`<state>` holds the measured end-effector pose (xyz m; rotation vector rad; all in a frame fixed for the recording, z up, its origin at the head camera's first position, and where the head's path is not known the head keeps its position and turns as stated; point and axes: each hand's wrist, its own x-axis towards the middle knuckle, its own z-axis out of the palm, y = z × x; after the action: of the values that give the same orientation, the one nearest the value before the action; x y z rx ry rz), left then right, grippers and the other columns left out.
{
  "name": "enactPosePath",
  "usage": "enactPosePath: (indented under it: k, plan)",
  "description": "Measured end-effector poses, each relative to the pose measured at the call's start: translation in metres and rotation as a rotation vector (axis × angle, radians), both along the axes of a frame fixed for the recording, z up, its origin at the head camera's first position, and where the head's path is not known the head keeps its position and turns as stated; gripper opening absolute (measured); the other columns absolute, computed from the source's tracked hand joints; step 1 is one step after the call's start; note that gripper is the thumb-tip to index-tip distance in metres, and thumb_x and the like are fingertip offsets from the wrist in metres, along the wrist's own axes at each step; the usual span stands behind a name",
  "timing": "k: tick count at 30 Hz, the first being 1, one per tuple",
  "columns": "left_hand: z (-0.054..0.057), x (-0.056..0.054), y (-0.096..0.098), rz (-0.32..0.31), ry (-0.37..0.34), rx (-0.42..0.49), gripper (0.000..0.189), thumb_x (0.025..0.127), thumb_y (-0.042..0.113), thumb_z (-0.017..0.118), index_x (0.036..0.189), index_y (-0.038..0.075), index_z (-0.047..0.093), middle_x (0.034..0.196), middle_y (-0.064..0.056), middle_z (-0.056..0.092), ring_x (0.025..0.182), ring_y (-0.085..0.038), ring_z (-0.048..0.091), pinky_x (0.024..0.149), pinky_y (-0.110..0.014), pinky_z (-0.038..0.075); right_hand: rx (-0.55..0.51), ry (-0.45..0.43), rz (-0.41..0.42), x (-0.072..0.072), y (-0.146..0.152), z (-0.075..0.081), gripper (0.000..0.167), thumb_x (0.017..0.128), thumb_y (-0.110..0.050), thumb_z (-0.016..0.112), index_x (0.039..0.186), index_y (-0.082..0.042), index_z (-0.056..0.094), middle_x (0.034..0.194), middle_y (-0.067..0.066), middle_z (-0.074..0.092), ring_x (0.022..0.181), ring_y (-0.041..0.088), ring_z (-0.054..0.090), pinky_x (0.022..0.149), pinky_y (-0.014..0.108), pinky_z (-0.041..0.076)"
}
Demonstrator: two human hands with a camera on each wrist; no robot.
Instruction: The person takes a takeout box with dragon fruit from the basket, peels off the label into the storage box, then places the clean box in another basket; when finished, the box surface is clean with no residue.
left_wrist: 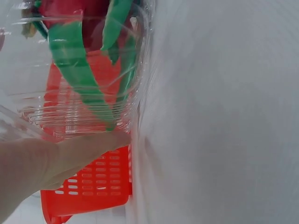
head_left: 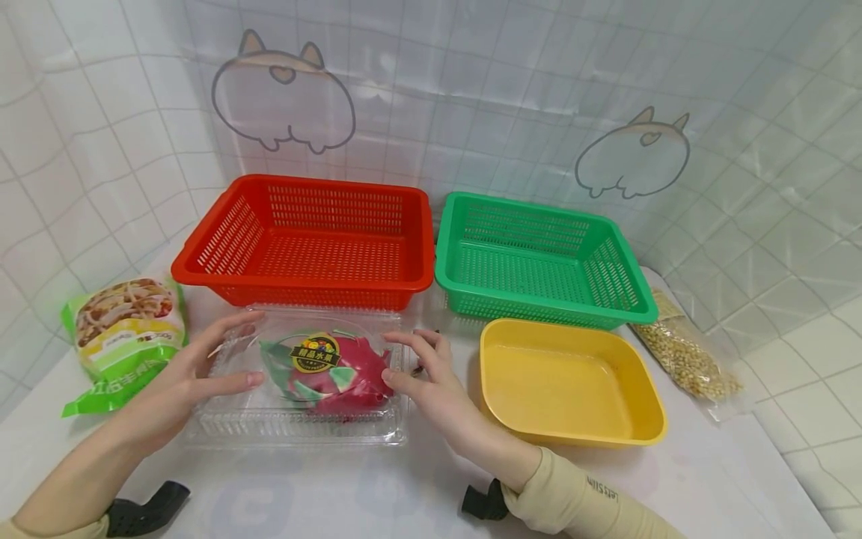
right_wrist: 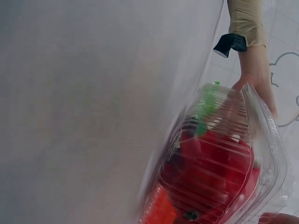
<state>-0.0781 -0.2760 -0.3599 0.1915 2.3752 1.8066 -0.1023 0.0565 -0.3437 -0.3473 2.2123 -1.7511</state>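
Note:
A clear plastic clamshell box (head_left: 296,427) lies on the white table, holding a red dragon fruit (head_left: 364,374) with green scales. A black and gold label (head_left: 315,353) sits on its lid. My left hand (head_left: 178,385) spans the box's left end, thumb over the lid and fingers toward the back corner. At the other end, my right hand (head_left: 441,389) touches the lid's right side with thumb and fingertips. In the right wrist view, the box's rims (right_wrist: 268,135) stand somewhat apart. In the left wrist view, my left hand (left_wrist: 60,158) lies along the box's end.
Behind the box stands a red basket (head_left: 323,288), with a green basket (head_left: 545,303) to its right. A yellow tub (head_left: 572,430) is right of my right hand. A green food bag (head_left: 128,337) lies at left, a clear bag of grains (head_left: 687,352) at far right.

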Motion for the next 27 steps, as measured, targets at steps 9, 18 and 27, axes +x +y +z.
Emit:
enactPosePath:
  k: [9, 18, 27]
  plan:
    - [-0.001, -0.001, 0.000, -0.003, 0.004, 0.005, 0.075, 0.095, 0.011, 0.062, 0.157, 0.032, 0.025, 0.159, 0.000, 0.019, 0.146, -0.041, 0.010, 0.097, -0.085, 0.017, 0.051, 0.238, -0.008, 0.002, -0.002, 0.016, 0.047, 0.092, -0.023, 0.067, 0.137, -0.027, 0.057, 0.143, -0.002, 0.038, 0.139, 0.019, 0.029, 0.110, 0.060, 0.034]
    - [0.000, -0.001, 0.000, -0.006, 0.000, -0.003, 0.076, 0.095, 0.011, 0.062, 0.157, 0.033, 0.024, 0.159, -0.002, 0.017, 0.146, -0.044, 0.008, 0.096, -0.085, 0.016, 0.118, 0.231, 0.118, -0.001, -0.030, 0.039, 0.056, 0.093, -0.028, 0.068, 0.145, -0.020, 0.048, 0.132, 0.002, 0.049, 0.120, 0.019, 0.046, 0.089, 0.035, 0.050]
    - [0.001, -0.001, 0.000, -0.017, -0.009, -0.017, 0.075, 0.096, 0.013, 0.060, 0.157, 0.034, 0.023, 0.160, -0.005, 0.015, 0.145, -0.044, 0.008, 0.095, -0.084, 0.018, 0.143, 0.220, 0.185, -0.010, -0.052, 0.040, 0.054, 0.093, -0.031, 0.069, 0.143, -0.022, 0.052, 0.130, 0.001, 0.053, 0.104, 0.010, 0.051, 0.077, 0.025, 0.050]
